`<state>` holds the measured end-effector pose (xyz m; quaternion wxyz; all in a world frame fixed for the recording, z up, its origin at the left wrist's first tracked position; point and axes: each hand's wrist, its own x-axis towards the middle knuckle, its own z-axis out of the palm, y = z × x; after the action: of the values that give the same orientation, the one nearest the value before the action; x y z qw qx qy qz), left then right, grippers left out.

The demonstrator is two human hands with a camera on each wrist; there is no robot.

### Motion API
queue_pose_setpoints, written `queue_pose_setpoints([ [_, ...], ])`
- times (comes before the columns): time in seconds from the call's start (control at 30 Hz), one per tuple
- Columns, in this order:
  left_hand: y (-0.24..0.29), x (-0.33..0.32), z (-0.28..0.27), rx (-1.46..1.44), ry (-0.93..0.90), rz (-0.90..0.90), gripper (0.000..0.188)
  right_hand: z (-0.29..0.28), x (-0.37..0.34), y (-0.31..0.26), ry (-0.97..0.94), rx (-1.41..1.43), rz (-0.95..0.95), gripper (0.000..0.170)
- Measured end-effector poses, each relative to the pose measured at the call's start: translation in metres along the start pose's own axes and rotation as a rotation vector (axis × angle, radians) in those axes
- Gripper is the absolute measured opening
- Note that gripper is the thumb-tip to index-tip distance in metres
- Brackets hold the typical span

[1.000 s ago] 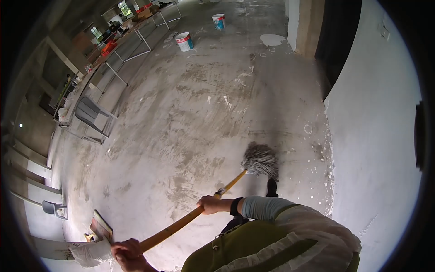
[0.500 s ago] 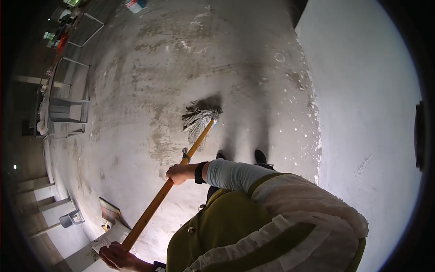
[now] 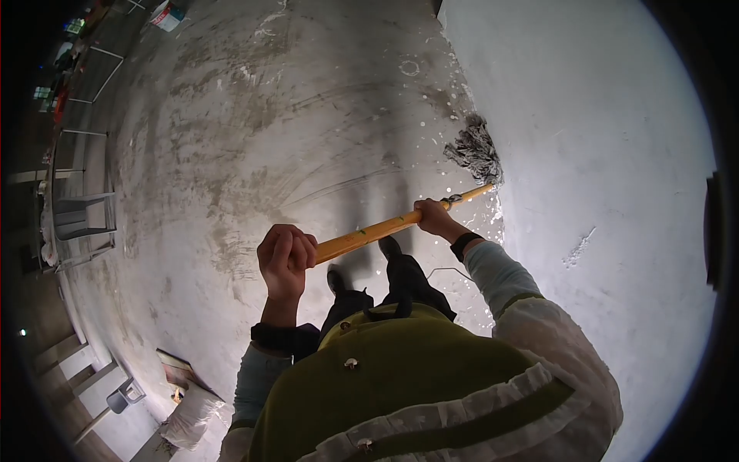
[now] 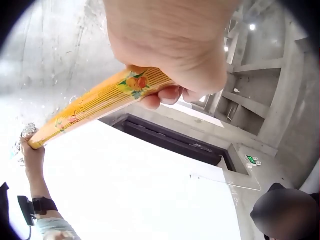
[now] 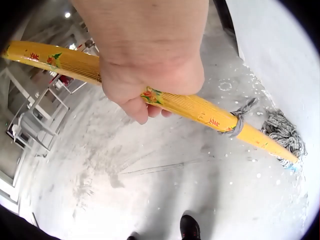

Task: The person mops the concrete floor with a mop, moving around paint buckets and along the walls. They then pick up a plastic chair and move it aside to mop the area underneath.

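A mop with a yellow handle (image 3: 366,236) slants across the front of the body in the head view. My left hand (image 3: 286,260) grips its upper end, fingers curled round it. Farther down the handle, my right hand (image 3: 436,217) holds it, just above a grey strip of cloth (image 5: 239,120) tied round the handle. The grey string mop head (image 3: 476,150) lies on the floor against the foot of the white wall. In the left wrist view, flower prints (image 4: 134,83) show on the handle beside the left hand's curled fingers.
The white wall (image 3: 585,154) rises along the right. White paint spots dot the concrete floor (image 3: 231,154). A grey chair (image 3: 81,215) stands at the far left, a paint bucket (image 3: 166,15) at the top. A white sack (image 3: 192,416) lies lower left. Dark shoes (image 3: 390,247) stand below the handle.
The mop head first swept left across the floor, then right to the wall's foot. The left hand rose from the lower left to the front of the body; both hands kept their grip.
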<state>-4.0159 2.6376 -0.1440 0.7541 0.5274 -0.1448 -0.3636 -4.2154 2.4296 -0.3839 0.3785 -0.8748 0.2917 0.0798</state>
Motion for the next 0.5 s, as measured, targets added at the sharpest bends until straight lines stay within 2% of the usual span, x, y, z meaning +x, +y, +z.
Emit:
queue_pose_setpoints([
  [0.1,0.007,-0.002,0.008,0.075,-0.013,-0.011,0.017,-0.004,-0.007,-0.003,0.025,0.008,-0.014,0.013],
  [0.17,0.009,-0.005,0.001,0.180,0.039,-0.107,0.018,0.001,-0.002,-0.007,0.036,0.044,-0.008,0.012],
  [0.4,-0.013,-0.095,-0.074,-0.059,0.181,-0.236,0.012,0.062,-0.027,-0.026,-0.124,-0.108,-0.113,0.012],
  [0.5,0.011,-0.143,-0.121,-0.101,0.257,-0.153,0.012,0.097,-0.035,-0.070,-0.186,-0.177,-0.200,0.006],
])
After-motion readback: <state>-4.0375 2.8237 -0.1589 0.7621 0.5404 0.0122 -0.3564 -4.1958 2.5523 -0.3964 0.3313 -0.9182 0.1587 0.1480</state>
